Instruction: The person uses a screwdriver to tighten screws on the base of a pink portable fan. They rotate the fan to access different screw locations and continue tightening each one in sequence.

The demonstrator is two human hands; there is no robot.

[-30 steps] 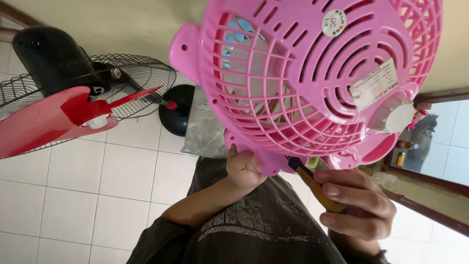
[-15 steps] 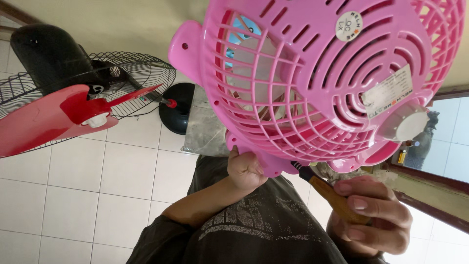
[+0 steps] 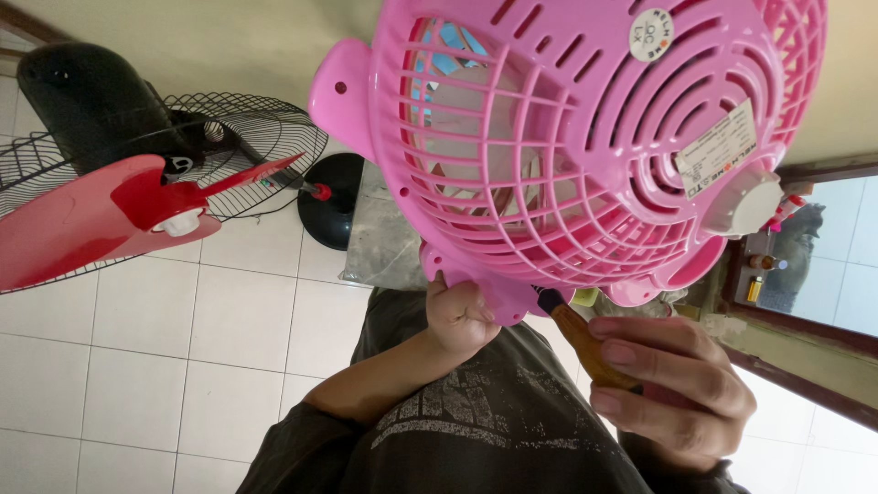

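Head view: looking down at both hands, with a pink fan guard point(image 3: 594, 146) raised close to the camera.
Left hand point(image 3: 460, 316): closed tight on the guard's lower rim, gripping from beneath; the guard rises above and to the right of this grip.
Right hand point(image 3: 672, 389): fingers wrapped round the amber handle of a screwdriver point(image 3: 585, 343); the shaft runs up and left from the grip and meets the guard's lower edge, just beside the left hand (tip hidden behind the plastic).
Guard details: white knob point(image 3: 745, 203) and a pale label on the back, well above the right grip.
Surroundings: red fan blade point(image 3: 101, 215) and a black wire grille point(image 3: 229, 146) lie on the white tiled floor point(image 3: 137, 366), far left of both grips.
Risk, slip: if the tip skids off, I judge it could jab the left hand, being so close.
Risk, drop: a one-handed rim hold may let the guard twist or fall under pushing force.
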